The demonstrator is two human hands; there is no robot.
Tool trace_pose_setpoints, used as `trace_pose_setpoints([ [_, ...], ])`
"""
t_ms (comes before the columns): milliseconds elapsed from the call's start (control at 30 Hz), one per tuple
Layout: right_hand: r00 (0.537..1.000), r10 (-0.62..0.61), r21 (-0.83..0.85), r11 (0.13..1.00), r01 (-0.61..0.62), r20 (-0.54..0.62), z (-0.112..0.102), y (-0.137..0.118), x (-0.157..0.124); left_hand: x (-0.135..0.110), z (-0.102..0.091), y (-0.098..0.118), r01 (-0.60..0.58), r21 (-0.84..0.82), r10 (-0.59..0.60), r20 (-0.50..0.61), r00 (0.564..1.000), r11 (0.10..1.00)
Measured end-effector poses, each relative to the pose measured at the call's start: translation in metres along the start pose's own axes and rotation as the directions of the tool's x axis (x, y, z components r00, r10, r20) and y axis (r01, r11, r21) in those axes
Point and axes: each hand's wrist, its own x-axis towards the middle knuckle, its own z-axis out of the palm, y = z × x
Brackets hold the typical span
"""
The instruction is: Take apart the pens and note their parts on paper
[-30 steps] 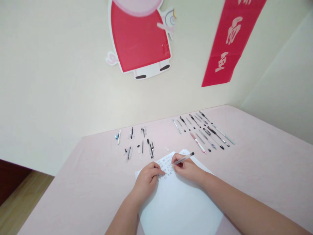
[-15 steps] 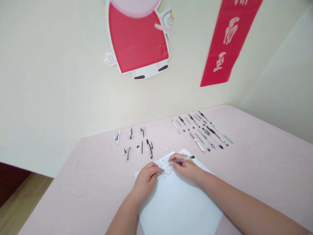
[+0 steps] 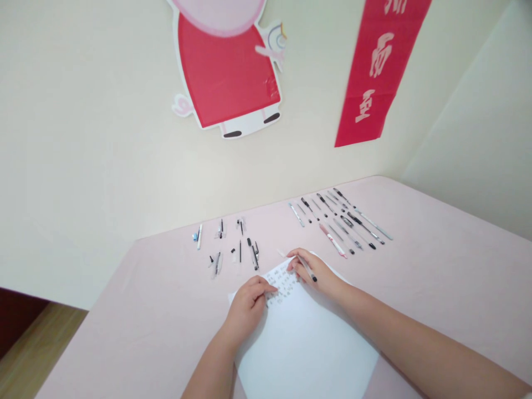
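A sheet of white paper lies on the table before me, with rows of handwritten characters across its upper part. On its left edge rests my left hand, index finger stretched over the writing and nothing in its grip. My right hand is at the paper's upper right edge, shut on a clear pen whose black end points down and towards me. The pen's tip is hidden behind the fingers. Just beyond the stretched right index finger lies a small whitish piece, perhaps a pen cap.
Several pens and refills lie in rows at the back right of the pink table. Taken-apart pens with caps lie at the back left. Behind stands a wall with a cartoon cut-out and a red banner.
My right hand has moved up towards the paper's top edge, and the pen has swung so its black end points down. The left hand stays put. My view has shifted slightly.
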Motion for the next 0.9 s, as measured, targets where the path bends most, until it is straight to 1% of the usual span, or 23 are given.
trace_pose_setpoints([
  [133, 0.999, 0.02, -0.066, 0.998, -0.023, -0.04, -0.002, 0.004, 0.016, 0.0, 0.0, 0.001, 0.001, -0.007, -0.001, 0.001, 1.0, 1.0],
  [233, 1.0, -0.008, -0.168, 0.986, 0.003, -0.029, -0.002, 0.004, 0.029, -0.001, 0.0, 0.0, 0.0, -0.01, 0.0, -0.006, 1.0, 1.0],
  [333, 1.0, -0.009, -0.253, 0.967, 0.001, -0.03, 0.001, 0.002, 0.041, -0.001, 0.001, -0.002, -0.019, -0.011, 0.019, -0.021, 1.0, 1.0],
  [400, 0.998, -0.017, -0.294, 0.956, -0.002, -0.061, 0.005, 0.002, 0.046, -0.001, 0.002, -0.003, -0.028, -0.015, 0.028, -0.025, 0.999, 0.999],
  [500, 0.989, -0.042, -0.358, 0.934, -0.011, -0.139, 0.012, 0.006, 0.05, -0.001, 0.002, -0.003, -0.027, -0.014, 0.027, -0.028, 0.999, 1.0],
  [567, 0.983, -0.043, -0.374, 0.927, -0.027, -0.179, 0.014, 0.011, 0.051, -0.001, 0.002, -0.003, -0.024, -0.011, 0.024, -0.034, 0.999, 1.0],
  [700, 0.973, -0.046, -0.347, 0.937, -0.036, -0.225, 0.015, 0.019, 0.05, 0.0, 0.001, -0.002, -0.022, -0.025, 0.02, -0.058, 0.998, 0.999],
  [800, 0.971, -0.055, -0.346, 0.938, -0.029, -0.231, 0.014, 0.02, 0.05, 0.0, 0.001, -0.003, -0.024, -0.038, 0.021, -0.082, 0.996, 0.999],
  [900, 0.977, -0.04, -0.363, 0.931, -0.04, -0.21, 0.013, 0.018, 0.05, 0.0, 0.001, -0.003, -0.015, -0.055, 0.009, -0.096, 0.995, 0.998],
])
